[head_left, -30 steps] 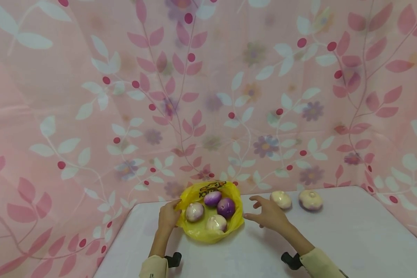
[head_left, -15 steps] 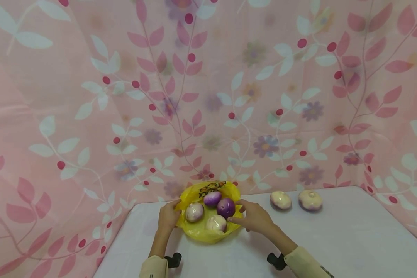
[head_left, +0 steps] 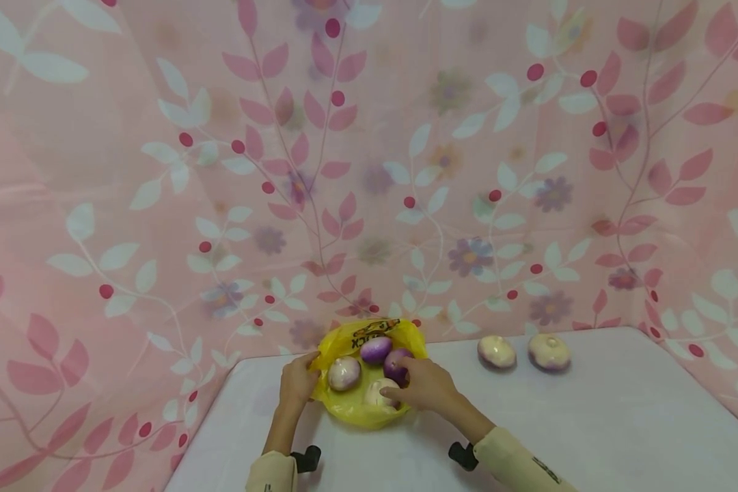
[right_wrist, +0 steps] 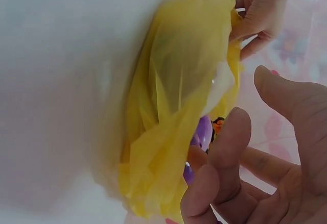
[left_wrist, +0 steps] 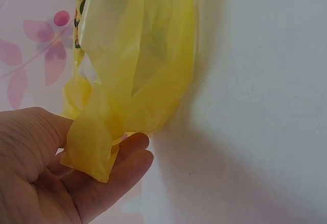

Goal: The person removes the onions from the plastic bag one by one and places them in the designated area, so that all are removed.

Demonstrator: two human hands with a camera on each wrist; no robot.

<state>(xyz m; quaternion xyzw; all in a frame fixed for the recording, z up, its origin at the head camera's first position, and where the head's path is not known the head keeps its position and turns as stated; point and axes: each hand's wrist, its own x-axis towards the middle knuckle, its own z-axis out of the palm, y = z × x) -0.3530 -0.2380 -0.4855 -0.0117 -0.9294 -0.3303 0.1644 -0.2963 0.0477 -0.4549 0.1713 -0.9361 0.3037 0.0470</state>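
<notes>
A yellow plastic bag (head_left: 361, 418) lies on the table with its mouth spread wide. Inside sit several purple-and-white turnips: a pale one (head_left: 344, 373) at left, two deeper purple ones behind, and a whitish one (head_left: 378, 391) in front, partly covered by my right hand. My left hand (head_left: 298, 383) pinches the bag's left rim; in the left wrist view a fold of yellow plastic (left_wrist: 94, 147) is between thumb and fingers. My right hand (head_left: 432, 388) reaches over the bag's right rim, thumb apart from bent fingers; the right wrist view shows a gap with nothing gripped.
Two cream-coloured turnips, one (head_left: 497, 352) nearer the bag and another (head_left: 549, 352) farther right, stand toward the back of the white table (head_left: 621, 410). Behind the table hangs a pink floral curtain (head_left: 369, 171).
My right hand has moved left from beside the loose turnips to the bag's right rim and over its mouth. The left hand keeps its hold on the rim.
</notes>
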